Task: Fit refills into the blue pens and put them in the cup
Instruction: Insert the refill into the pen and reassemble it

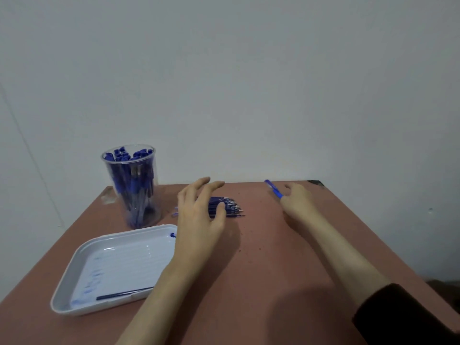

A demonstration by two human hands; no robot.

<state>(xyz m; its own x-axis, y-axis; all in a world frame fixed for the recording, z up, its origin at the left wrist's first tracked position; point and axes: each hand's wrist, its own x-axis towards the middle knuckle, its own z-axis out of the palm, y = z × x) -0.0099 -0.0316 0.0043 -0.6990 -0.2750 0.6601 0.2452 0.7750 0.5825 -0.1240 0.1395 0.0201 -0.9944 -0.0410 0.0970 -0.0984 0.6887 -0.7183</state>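
Note:
A clear plastic cup (132, 188) stands at the back left of the table, packed with several blue pens. A row of blue pens (230, 207) lies side by side mid-table, tips pointing right. My left hand (199, 210) hovers over the row's left part with fingers spread and the thumb touching the pens. My right hand (296, 200) grips one blue pen (273, 188) near the table's back edge, the pen sticking out up and to the left. One dark refill (124, 293) lies in the white tray.
The white tray (82, 265) sits at the front left, ink-smeared inside. The reddish table (261, 270) ends at a white wall behind; its right edge runs diagonally past my right sleeve (403, 317).

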